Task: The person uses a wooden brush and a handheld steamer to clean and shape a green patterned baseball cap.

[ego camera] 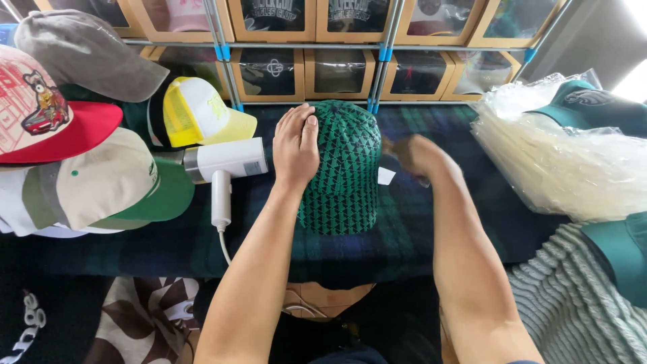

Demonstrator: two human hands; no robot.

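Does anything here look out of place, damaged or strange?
Nothing looks damaged or spilled. The left hand rests flat on the green patterned cap; the right hand is blurred at its side. The white handheld appliance lies on its side nearby.

Daylight flooded in from the upper right, blowing out that corner and glinting off the plastic bags (559,162). The right hand (411,155) was motion-blurred; edges curved with wide-angle distortion.

The left hand (295,145) lies flat on a green patterned cap (340,175) on the plaid-covered bench (404,236); the blurred right hand (412,156) touches its right side, a white handheld steamer (226,165) just left
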